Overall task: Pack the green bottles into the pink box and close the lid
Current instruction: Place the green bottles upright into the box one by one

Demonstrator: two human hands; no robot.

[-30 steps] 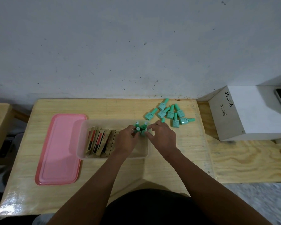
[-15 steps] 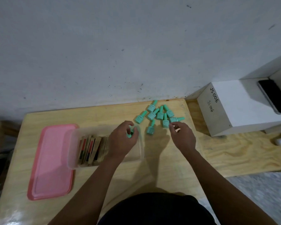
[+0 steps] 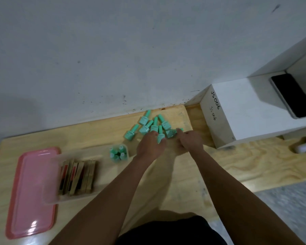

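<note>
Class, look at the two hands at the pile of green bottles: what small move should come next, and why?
Probably close each hand on a bottle and lift: the left hand and right hand sit on the loose pile, while only four bottles stand in the box.

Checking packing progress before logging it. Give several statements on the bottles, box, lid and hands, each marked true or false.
1. The flat pink plastic lid lies on the table, off the clear plastic box. True.
2. Some small green bottles stand upright inside the box. True.
3. Every bottle is packed. False: a loose pile of green bottles lies on the wooden table.
4. Both hands rest on the lid. False: the left hand and right hand are at the pile.
</note>
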